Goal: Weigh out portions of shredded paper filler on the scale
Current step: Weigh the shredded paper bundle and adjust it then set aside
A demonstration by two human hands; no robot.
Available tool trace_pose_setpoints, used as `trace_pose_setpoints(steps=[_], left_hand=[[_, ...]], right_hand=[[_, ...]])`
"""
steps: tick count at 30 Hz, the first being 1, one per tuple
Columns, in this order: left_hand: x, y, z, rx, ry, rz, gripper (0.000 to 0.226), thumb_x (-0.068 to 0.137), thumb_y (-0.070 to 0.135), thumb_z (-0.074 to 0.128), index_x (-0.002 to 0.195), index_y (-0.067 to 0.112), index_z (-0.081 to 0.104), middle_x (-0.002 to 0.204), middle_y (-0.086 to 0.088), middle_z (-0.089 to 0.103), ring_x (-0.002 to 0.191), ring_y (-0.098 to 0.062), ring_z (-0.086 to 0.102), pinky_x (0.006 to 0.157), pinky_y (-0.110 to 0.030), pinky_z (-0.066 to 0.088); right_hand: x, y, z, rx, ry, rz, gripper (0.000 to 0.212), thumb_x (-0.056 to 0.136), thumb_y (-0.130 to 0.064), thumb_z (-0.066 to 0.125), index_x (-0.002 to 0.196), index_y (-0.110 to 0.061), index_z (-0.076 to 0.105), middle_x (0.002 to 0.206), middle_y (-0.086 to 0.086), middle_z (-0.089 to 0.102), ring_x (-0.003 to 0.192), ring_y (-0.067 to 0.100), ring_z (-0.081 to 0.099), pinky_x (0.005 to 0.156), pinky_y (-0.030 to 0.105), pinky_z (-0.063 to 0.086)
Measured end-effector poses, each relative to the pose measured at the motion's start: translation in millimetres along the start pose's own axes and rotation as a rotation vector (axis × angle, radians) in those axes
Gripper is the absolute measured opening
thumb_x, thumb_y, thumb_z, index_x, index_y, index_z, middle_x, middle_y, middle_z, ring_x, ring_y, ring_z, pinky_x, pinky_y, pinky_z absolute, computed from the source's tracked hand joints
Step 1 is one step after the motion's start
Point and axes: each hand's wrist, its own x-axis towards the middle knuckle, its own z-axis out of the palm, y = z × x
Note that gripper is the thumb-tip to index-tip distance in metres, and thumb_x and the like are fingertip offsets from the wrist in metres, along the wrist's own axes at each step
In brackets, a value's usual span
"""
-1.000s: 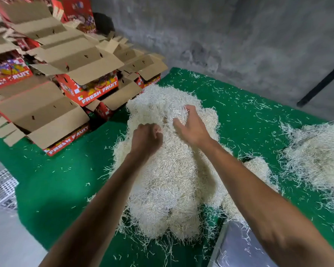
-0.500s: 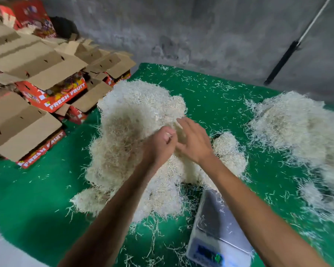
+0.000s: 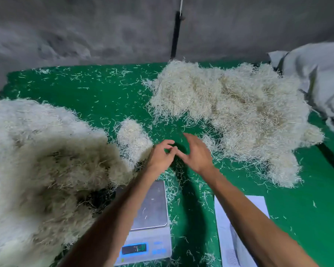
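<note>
I see big filler heap far left | small clump beside it | left hand loosely curled, holding nothing | scale platform bare but for stray strands, under left forearm | right hand fingers relaxed, empty, over green mat | second heap right

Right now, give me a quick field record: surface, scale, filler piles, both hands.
surface: green mat strewn with loose shreds
scale: digital scale near the front edge, platform bare but for a few stray shreds; display unreadable
left pile: big filler heap, blurred, overlapping the scale's left side
right pile: second filler heap toward the far right
small clump: beside the left pile
left hand: fingers loosely curled, holding nothing visible
right hand: fingers spread, over bare mat
extras: white sheet, grey sack
</note>
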Motion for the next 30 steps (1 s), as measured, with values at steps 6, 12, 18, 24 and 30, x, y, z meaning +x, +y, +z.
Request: trace_pose_setpoints(steps=[6, 12, 18, 24, 30], left_hand=[[63, 12, 75, 0.030, -0.151, -0.089, 0.041, 0.099, 0.038, 0.059, 0.139, 0.032, 0.051, 0.136, 0.006, 0.058, 0.053, 0.000, 0.057, 0.048, -0.020, 0.050], [121, 24, 145, -0.242, -0.379, -0.387, 0.055, 0.102, 0.034, 0.055, 0.153, 0.027, 0.034, 0.154, -0.010, 0.040, 0.105, -0.025, 0.066, 0.072, -0.038, 0.063], [156, 31, 184, -0.536, -0.521, -0.621, 0.050, 0.105, 0.055, 0.036, 0.141, 0.022, 0.045, 0.128, -0.011, 0.056, 0.114, -0.036, 0.064, 0.079, -0.047, 0.062], [158, 26, 162, -0.265, -0.285, -0.464, 0.015, 0.100, 0.011, 0.058, 0.113, 0.016, 0.060, 0.105, -0.004, 0.062, 0.075, -0.002, 0.069, 0.056, -0.015, 0.053], [131, 54, 126, -0.520, -0.154, -0.520, 0.011, 0.094, 0.030, 0.065, 0.103, 0.025, 0.062, 0.103, 0.000, 0.064, 0.084, -0.013, 0.062, 0.063, -0.032, 0.051]], right_hand=[[28, 112, -6, -0.097, -0.077, 0.224, 0.081, 0.092, -0.065, 0.062, 0.155, -0.021, 0.036, 0.156, 0.011, 0.044, 0.136, 0.032, 0.050, 0.110, 0.051, 0.047], [63, 196, 16, -0.115, -0.192, 0.449, 0.062, 0.099, -0.047, 0.062, 0.148, -0.016, 0.043, 0.149, 0.014, 0.049, 0.139, 0.034, 0.044, 0.118, 0.049, 0.038], [72, 182, 37, 0.586, 0.024, 0.478, 0.003, 0.097, -0.011, 0.063, 0.099, -0.014, 0.062, 0.079, 0.005, 0.068, 0.060, 0.015, 0.059, 0.059, 0.032, 0.055], [64, 164, 23, 0.968, 0.212, 0.391, 0.010, 0.101, -0.026, 0.059, 0.099, -0.018, 0.065, 0.087, 0.003, 0.069, 0.069, 0.010, 0.061, 0.061, 0.023, 0.055], [64, 150, 17, 0.618, 0.236, 0.412, 0.044, 0.103, -0.050, 0.052, 0.130, -0.016, 0.050, 0.089, 0.003, 0.066, 0.068, 0.021, 0.068, 0.060, 0.040, 0.060]])
